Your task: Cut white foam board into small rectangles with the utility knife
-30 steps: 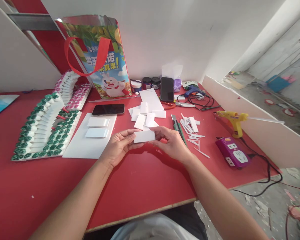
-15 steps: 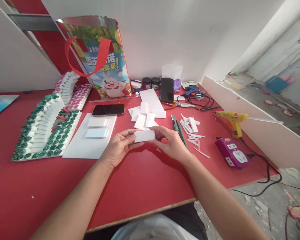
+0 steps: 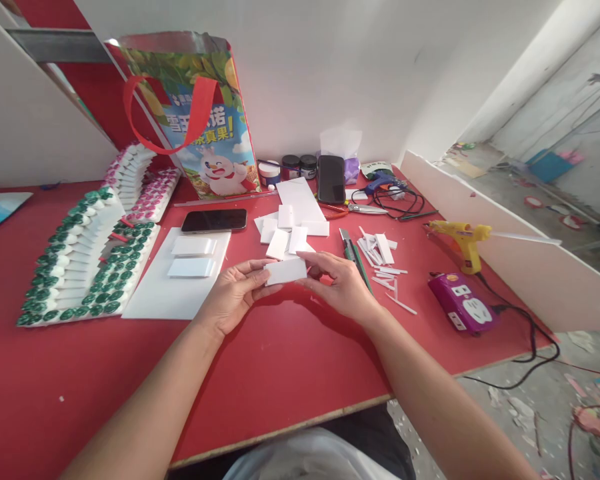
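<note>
A small white rectangular piece (image 3: 287,271) is held above the red table, near the middle of the view. My left hand (image 3: 239,293) pinches its left end between thumb and fingers. At its right end, my right hand (image 3: 336,283) grips it with thumb and fingertips. Just beyond the hands lie several loose white pieces (image 3: 279,244) beside a longer white strip (image 3: 300,200). To the left, a white board (image 3: 167,291) bears two small white blocks (image 3: 190,268), one behind the other.
A green cutter (image 3: 355,259) and white scraps (image 3: 380,250) lie right of the hands. Farther right are a yellow glue gun (image 3: 463,239) and a purple power socket (image 3: 464,303). Phones (image 3: 214,221), a bag (image 3: 205,127) and a green-and-white model (image 3: 87,260) stand behind and left.
The white piece has tilted slightly, its right end a little higher, with both hands still on it. The whole view has shifted slightly.
</note>
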A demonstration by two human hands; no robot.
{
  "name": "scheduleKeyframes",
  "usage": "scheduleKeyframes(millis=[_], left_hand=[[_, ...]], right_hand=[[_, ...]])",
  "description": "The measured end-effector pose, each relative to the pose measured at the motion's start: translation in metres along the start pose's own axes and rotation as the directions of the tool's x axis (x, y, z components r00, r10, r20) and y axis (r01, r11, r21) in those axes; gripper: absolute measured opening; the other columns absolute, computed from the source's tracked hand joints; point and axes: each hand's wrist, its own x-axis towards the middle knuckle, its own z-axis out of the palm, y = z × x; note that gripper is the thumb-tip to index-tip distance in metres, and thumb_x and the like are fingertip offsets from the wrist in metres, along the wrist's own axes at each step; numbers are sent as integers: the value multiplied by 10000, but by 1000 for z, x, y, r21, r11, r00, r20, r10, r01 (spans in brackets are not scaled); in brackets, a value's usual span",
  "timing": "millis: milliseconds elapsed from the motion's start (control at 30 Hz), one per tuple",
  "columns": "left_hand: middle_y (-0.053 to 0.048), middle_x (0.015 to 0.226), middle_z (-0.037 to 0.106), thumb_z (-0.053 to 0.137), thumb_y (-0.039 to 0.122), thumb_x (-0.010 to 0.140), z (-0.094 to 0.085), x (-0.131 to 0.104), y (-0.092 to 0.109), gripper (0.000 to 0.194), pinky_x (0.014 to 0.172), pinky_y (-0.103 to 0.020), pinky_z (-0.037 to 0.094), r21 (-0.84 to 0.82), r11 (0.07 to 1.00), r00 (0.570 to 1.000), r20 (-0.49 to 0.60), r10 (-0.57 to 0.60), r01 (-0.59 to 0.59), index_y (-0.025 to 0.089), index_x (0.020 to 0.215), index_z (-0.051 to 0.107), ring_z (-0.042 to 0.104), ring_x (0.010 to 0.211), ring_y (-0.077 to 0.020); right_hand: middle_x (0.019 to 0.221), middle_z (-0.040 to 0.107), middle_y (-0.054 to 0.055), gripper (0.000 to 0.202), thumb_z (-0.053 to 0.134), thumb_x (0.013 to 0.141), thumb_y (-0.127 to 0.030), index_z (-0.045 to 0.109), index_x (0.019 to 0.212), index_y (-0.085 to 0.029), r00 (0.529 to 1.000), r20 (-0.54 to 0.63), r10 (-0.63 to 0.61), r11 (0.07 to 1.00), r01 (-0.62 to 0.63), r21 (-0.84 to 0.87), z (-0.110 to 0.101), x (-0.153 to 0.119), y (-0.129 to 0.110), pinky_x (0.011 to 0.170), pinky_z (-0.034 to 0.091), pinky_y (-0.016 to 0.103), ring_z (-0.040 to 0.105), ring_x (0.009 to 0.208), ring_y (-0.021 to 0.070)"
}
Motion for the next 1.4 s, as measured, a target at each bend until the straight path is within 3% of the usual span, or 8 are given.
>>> scheduleKeyframes(millis=[300,467,600,700,900,1133,1267,1400], left_hand=[[-87,973,780,852,178,713,1,0,2,265,784,-274,650,31,999,999,29,-19,19,134,961,769,744,885,-196],[-70,913,780,864,168,694,-1,1,1,270,783,-250,641,10,1000,1000,28,-9,8,133,947,775,740,837,-171],[-77,942,784,873,185,690,0,1,2,285,767,-241,639,1,1000,999,36,3,-3,136,953,777,745,847,-178],[-64,965,786,885,192,681,1,0,3,280,792,-242,635,-20,999,998,45,37,-36,154,937,777,746,883,-180],[-56,1001,783,877,216,705,2,-1,1,266,853,-292,632,7,996,994,63,93,-94,179,946,770,739,941,-198],[-64,1011,780,881,236,694,0,-1,2,285,835,-307,636,67,989,990,48,130,-133,175,949,770,734,939,-212],[-55,978,784,897,221,667,2,-2,2,288,789,-270,639,42,994,995,23,102,-103,167,921,774,738,888,-192],[-73,981,788,879,205,674,3,-1,0,268,799,-296,644,0,999,999,-24,40,-40,150,914,772,747,878,-205]], right_hand=[[923,680,43,384,714,874,-301,682,1240,-194,1000,11,24,998,-25,63,1,1,-2,733,531,313,609,728,143],[980,677,56,470,754,835,-337,662,1273,-193,995,24,98,965,-101,241,3,0,-3,754,548,332,615,755,147],[1033,686,67,637,807,765,-337,599,1349,-190,971,96,220,836,-238,495,4,3,-5,696,548,311,617,740,136],[934,686,41,573,801,776,-375,643,1286,-165,949,157,275,723,-312,617,3,6,-9,670,540,299,614,694,125],[673,621,-23,425,784,794,-421,767,1116,-145,934,195,300,667,-352,657,3,8,-13,633,488,276,545,600,100],[768,684,14,378,888,656,-367,821,984,-191,888,275,368,462,-431,775,7,10,-9,594,471,262,536,628,100],[770,670,7,390,876,682,-350,808,1028,-181,888,283,364,476,-438,763,5,10,-9,587,476,250,540,612,88],[874,652,-15,725,901,645,-283,663,1329,-245,902,265,340,566,-421,708,7,9,-8,581,503,237,575,633,88]])
